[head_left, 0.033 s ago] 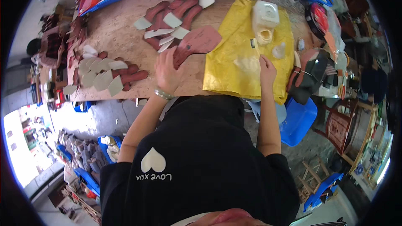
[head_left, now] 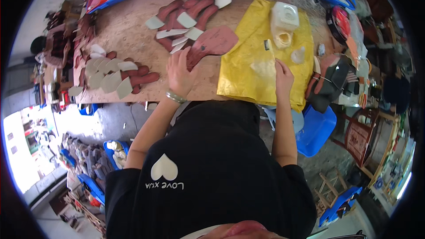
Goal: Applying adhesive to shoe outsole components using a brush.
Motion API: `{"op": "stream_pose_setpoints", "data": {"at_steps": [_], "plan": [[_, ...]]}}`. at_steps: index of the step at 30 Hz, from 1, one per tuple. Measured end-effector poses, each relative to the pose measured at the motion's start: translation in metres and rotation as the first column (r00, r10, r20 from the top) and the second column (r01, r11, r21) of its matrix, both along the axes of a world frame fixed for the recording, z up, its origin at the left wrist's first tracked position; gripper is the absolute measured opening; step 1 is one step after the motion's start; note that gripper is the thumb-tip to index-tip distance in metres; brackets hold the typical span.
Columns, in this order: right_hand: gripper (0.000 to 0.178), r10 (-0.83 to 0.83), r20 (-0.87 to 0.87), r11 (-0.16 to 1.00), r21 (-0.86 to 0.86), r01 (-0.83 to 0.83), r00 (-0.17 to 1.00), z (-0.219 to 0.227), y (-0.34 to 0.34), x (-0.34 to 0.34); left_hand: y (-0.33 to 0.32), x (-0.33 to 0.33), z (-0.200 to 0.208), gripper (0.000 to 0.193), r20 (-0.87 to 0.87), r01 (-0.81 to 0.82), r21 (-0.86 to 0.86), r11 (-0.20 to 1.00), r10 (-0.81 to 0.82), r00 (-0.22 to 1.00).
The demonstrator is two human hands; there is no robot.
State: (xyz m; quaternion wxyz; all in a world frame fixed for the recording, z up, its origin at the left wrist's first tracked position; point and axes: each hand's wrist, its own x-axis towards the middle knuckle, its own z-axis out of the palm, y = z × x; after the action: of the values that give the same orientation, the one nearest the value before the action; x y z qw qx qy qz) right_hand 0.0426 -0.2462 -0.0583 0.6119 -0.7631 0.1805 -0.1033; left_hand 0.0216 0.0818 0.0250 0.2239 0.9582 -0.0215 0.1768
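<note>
The wooden table (head_left: pixel 128 22) is seen shifted very slightly in the view compared with the earlier picture, as if the head had been moved a touch; on it nothing is seen to be rearranged. Its right part is covered by a yellow sheet (head_left: pixel 239 75). To the left of this, two groups of reddish curved pieces are laid out, an upper one (head_left: pixel 204 3) and a lower-left one (head_left: pixel 144 79), with pale flat pieces (head_left: pixel 106 82) lying over and among them. A reddish sole-shaped piece (head_left: pixel 219 40) is held by its narrow end in the left hand (head_left: pixel 180 73), its broad end reaching to the sheet's left edge; whether the sheet is touched cannot be told. On the sheet a white container (head_left: pixel 285 15) with a cut opening is placed. By the right hand (head_left: pixel 284 79), its fingers pinched narrow, a slim pale stick (head_left: pixel 270 51) with a dark end is held. Since both grips are unchanged, the work in hand is judged to be at the same stage.
</note>
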Motion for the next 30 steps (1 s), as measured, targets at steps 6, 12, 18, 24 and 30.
{"op": "stream_pose_setpoints", "data": {"at_steps": [6,12,18,24,30], "plan": [[0.019,0.28,0.126,0.945,0.141,-0.296,0.952,0.098,0.062,-0.032,0.004,0.005,0.007,0.062,0.025,-0.034,-0.016,0.999,0.034,0.999],[0.017,0.508,0.252,0.855,-0.265,-0.446,0.823,0.108,0.095,-0.03,0.011,0.004,0.015,0.055,0.07,-0.011,-0.075,0.997,0.016,0.997],[0.016,0.443,0.204,0.89,-0.22,-0.4,0.873,0.104,0.084,-0.01,0.039,-0.004,0.016,0.059,0.025,0.023,-0.166,0.986,-0.02,0.999],[0.015,0.487,0.027,0.873,-0.05,-0.485,0.873,0.116,0.062,0.023,0.069,-0.002,0.022,0.056,-0.035,0.189,-0.224,0.956,-0.201,0.979],[0.018,0.767,0.007,0.63,-0.2,-0.75,0.642,0.167,0.078,0.072,0.069,0.007,0.037,0.055,-0.055,0.379,-0.239,0.894,-0.402,0.914]]}}
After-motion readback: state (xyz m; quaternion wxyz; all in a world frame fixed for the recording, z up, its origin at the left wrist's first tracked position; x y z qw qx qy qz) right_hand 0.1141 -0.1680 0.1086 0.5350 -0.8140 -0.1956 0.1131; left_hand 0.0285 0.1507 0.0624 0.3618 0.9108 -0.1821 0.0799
